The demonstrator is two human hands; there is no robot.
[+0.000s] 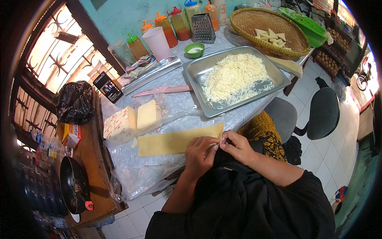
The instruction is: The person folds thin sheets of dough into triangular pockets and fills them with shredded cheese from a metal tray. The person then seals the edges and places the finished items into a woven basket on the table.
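A long pale-yellow dough strip (169, 141) lies on clear plastic at the table's near edge. My left hand (200, 153) closes on its right end, fingers bent over the corner. Close beside it, my right hand (238, 146) pinches the same end between thumb and fingers. The small bit between my fingertips is mostly hidden. Beyond the strip sits a block of pale cheese (149, 114), partly in a printed wrapper. A steel tray (191, 73) holds a heap of shredded cheese (236, 75). The pink-handled knife (177, 89) rests left of the tray.
At the back stand a box grater (203, 28), sauce bottles (180, 24), a white cup (158, 42) and a green bowl (194, 50). A woven basket (246, 22) bears folded dough triangles (271, 37). Left are a phone (108, 87), foil roll (153, 75) and frying pan (71, 185).
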